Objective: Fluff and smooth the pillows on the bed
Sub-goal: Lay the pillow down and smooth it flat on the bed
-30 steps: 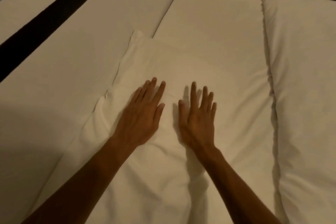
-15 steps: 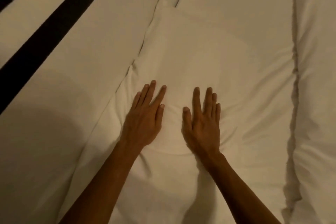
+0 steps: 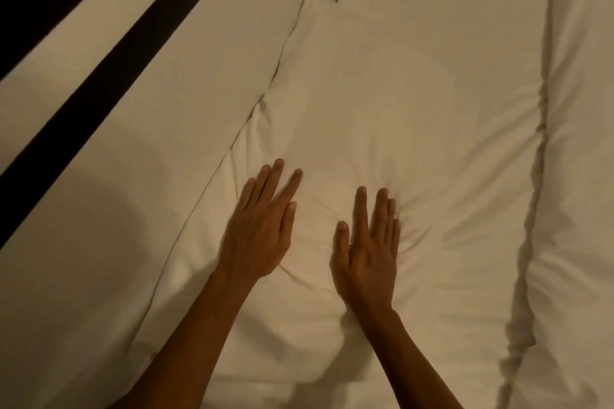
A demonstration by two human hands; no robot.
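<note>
A white pillow (image 3: 382, 93) lies flat in the middle of the bed, its far corner pointing up and left. My left hand (image 3: 262, 226) rests palm down on its near left part, fingers spread a little. My right hand (image 3: 368, 242) presses palm down beside it, and creases fan out in the fabric around its fingers. Neither hand holds anything. A second white pillow (image 3: 584, 176) lies along the right edge of the view, touching the first along a puckered seam.
White bedding (image 3: 116, 209) slopes away on the left. A dark band (image 3: 109, 70) runs diagonally across the upper left, with a darker area beyond it at the top left corner.
Both hands stayed flat on the pillow and slid slightly toward me, and wrinkles have formed around the right hand. The view has dropped closer over the pillow.
</note>
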